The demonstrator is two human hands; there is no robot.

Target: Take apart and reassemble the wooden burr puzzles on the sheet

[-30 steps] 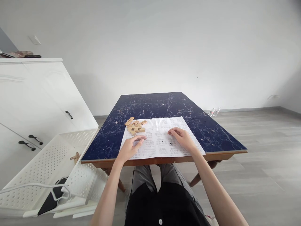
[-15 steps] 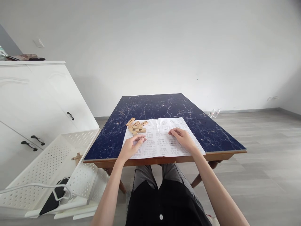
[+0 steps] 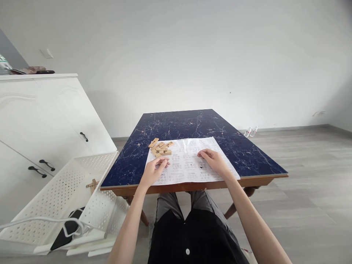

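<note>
Left hand (image 3: 152, 171) curled, fingertips near wooden blocks (image 3: 160, 147); right hand (image 3: 215, 162) spread flat on printed sheet (image 3: 189, 161). Best pinching 1 block gently.

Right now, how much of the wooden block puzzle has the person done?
Hardly any, it seems. Done: the printed sheet lies spread flat on the blue table. In hand: both hands rest on the sheet, the left hand just short of the wooden blocks, the right hand in the middle; neither holds a block. Left: the blocks lie in a loose pile at the sheet's far left corner, none joined together.
</note>
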